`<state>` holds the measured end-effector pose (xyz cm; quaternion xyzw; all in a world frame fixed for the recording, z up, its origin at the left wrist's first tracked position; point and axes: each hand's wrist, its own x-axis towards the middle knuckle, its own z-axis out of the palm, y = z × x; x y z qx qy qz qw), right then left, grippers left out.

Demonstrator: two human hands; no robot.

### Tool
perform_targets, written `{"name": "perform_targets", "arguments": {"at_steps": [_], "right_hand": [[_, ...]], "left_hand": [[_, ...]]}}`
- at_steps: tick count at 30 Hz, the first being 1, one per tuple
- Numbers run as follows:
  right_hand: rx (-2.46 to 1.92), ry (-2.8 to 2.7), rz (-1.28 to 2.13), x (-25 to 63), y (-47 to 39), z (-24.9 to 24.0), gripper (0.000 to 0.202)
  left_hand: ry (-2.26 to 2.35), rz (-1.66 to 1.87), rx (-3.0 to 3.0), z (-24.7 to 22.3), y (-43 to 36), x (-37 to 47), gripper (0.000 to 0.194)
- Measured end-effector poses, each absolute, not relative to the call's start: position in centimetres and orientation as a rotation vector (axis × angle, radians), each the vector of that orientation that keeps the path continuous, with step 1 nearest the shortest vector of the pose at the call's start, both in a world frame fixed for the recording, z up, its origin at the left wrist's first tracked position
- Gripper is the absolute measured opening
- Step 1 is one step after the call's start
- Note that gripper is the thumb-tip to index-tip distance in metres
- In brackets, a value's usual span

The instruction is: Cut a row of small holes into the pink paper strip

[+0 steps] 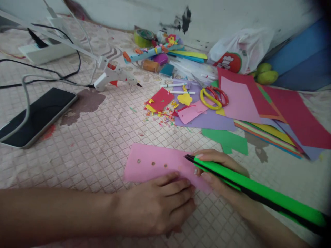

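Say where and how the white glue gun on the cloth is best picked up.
The white glue gun is probably best gripped by its handle, from the near left. It lies on its side, handle toward the left, while its dark nozzle points right, away from that grip. Keep clear of the red trigger.

A pale wall (124, 13) stands at the back, smudged with black marks (186, 19). Before it spreads a light cloth (103, 158) with a diamond grid and dull purplish patches (85, 103). The light is soft.
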<state>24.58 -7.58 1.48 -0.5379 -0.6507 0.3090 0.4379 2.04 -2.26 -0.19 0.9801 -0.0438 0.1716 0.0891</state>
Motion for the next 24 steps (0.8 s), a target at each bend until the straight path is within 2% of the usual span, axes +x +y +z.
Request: {"name": "perform_targets", "arguments": {"at_steps": [6,11,15,19,24], "right_hand": [[-1.398,-1.685,0.747,23.6,-8.2,0.7,0.03],[-1.363,-1.687,0.724,23.5,-8.1,1.0,0.027],[-1.43,-1.569,0.7,24.0,-8.1,1.6,0.024],[-1.462,-1.435,0.681,24.5,-8.3,1.2,0.021],[-1.417,-1.369,0.727,24.5,-8.2,0.6,0.019]], "left_hand": [[-0.145,0.5,2.889,-0.4,-2.3,2.0,0.034],[-0.161,0.631,2.832,-0.2,-2.2,2.1,0.029],[0.084,0.794,2.793,0.9,-0.3,1.5,0.029],[0.309,0.728,2.674,1.9,3.1,1.5,0.019],[0.009,0.517,2.596,1.6,5.9,2.4,0.025]]}}
